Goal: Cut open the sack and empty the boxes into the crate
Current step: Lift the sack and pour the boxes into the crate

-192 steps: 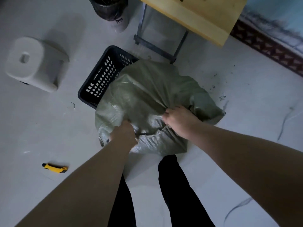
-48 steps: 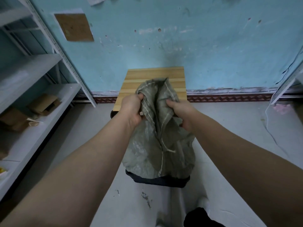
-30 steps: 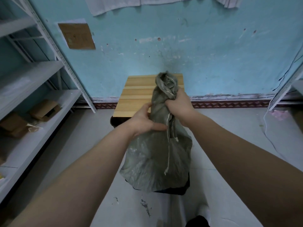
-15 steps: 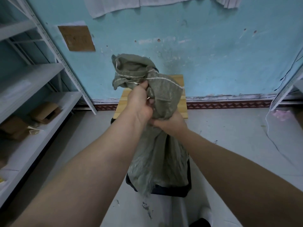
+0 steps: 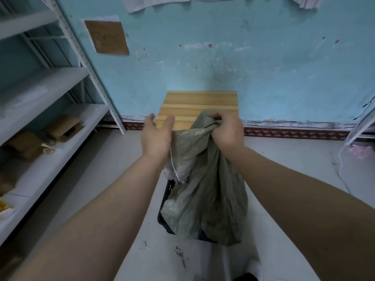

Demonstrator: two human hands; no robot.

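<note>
On the far left a metal shelf unit (image 5: 60, 122) carries a few flattened cardboard pieces (image 5: 63, 126), well apart from the work; next along, the left hand (image 5: 156, 136) is lifted with the palm turned inward and the fingers spread, its grip loose and holding nothing, just beside the sack's upper fold and possibly brushing it at the wrist; behind the hands, a wooden surface (image 5: 200, 102) stands against the blue wall; to the right of the open hand hangs the sack (image 5: 205, 189), grey-green woven cloth with a white thread (image 5: 174, 169) trailing down its left side, limp and slack, draped down over the dark crate (image 5: 165, 207), of which only the left wall and a near corner show beneath it; the right hand (image 5: 225, 132) has its grip closed tight on a bunched corner at the top of the sack, knuckles toward the camera, forearm reaching out straight and carrying the sack's whole weight

By my reading, the step in hand is the emptying: the sack looks held up over the crate so that whatever remains drops out; no boxes can be seen, and whether any are left inside or already in the crate is hidden by the cloth; the next move probably calls for the free left hand to take a fresh hold on the fabric, then a shake or a further lift, keeping the mouth over the crate so nothing spills onto the floor (image 5: 113, 179)
</note>
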